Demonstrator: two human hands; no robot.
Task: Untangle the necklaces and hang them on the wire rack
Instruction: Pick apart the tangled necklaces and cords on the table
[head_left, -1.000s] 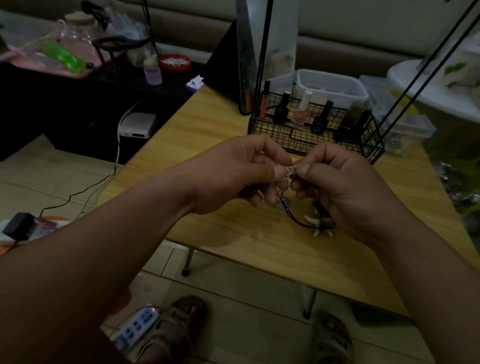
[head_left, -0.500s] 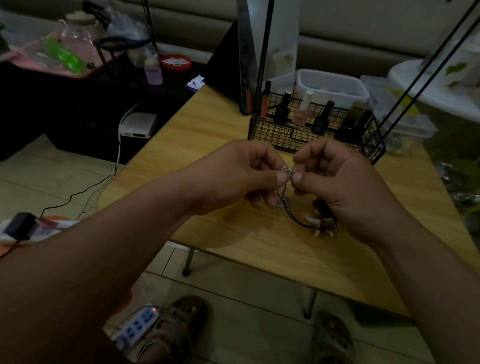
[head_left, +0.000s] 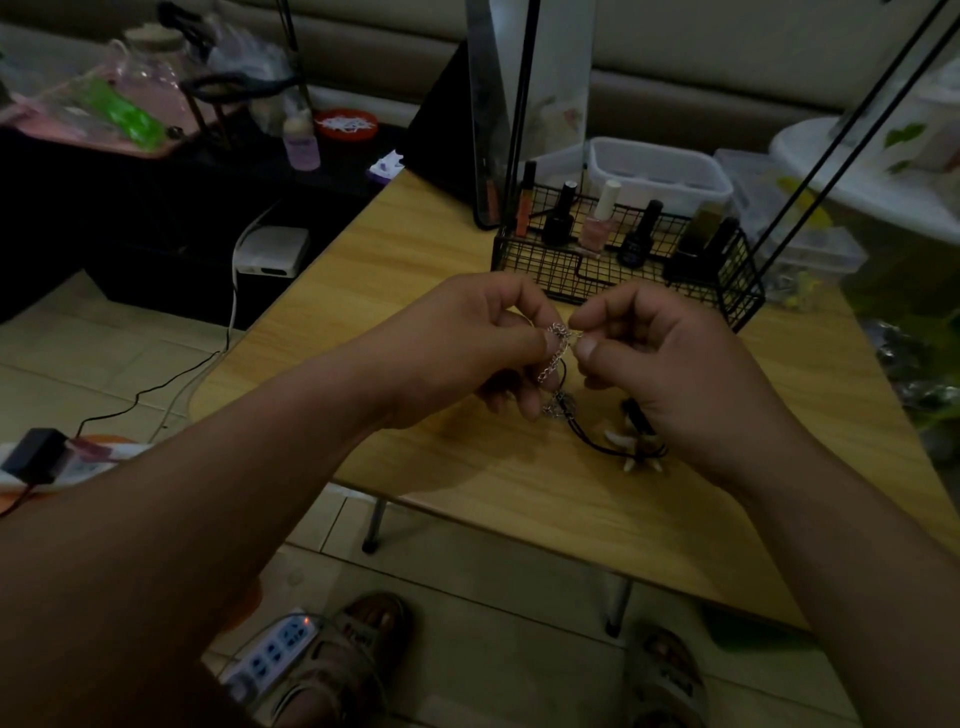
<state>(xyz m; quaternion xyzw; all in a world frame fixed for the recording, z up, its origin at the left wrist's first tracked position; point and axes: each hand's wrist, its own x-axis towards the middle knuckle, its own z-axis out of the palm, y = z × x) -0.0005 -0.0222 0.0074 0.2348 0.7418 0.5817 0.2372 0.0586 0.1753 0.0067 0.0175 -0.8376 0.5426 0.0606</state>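
Observation:
A thin silver chain necklace (head_left: 555, 352) is pinched between my left hand (head_left: 467, 348) and my right hand (head_left: 670, 364), held just above the wooden table (head_left: 467, 467). The chain hangs down in a short loop between the fingertips. A black cord necklace (head_left: 597, 441) with pale tooth-shaped pendants (head_left: 631, 452) trails from the tangle onto the table under my right hand. Behind the hands stands the black wire rack (head_left: 727, 291), its basket holding several nail polish bottles; its thin black rods (head_left: 519, 104) rise out of view.
A white plastic tub (head_left: 660, 171) and clear boxes (head_left: 789, 228) sit behind the rack. A mirror (head_left: 488, 114) leans at the table's back. Left of the table are a dark shelf with a white router (head_left: 272, 252), cables and a power strip (head_left: 270, 654) on the floor. My sandalled feet are below.
Both hands have stayed close together on the silver chain. The fingertips have drawn slightly apart, and a longer stretch of chain now hangs between them.

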